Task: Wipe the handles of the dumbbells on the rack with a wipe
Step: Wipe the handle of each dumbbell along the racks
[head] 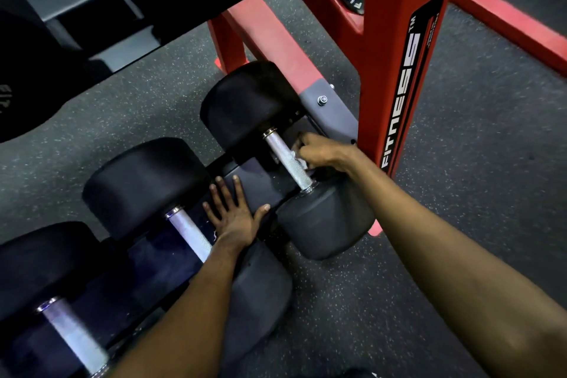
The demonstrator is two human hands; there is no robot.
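The right forearm (445, 255) leads to the right hand (322, 152) gripping a wipe (302, 163) on the handle (282, 153); left hand (233, 215) lies flat.

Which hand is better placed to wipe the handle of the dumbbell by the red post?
Right: the right hand holds the wipe against that handle; the left hand lies flat on the rack.

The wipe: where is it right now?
In the head view, right of centre: the wipe is pinched in the right hand against the rightmost dumbbell's handle, beside the red post.
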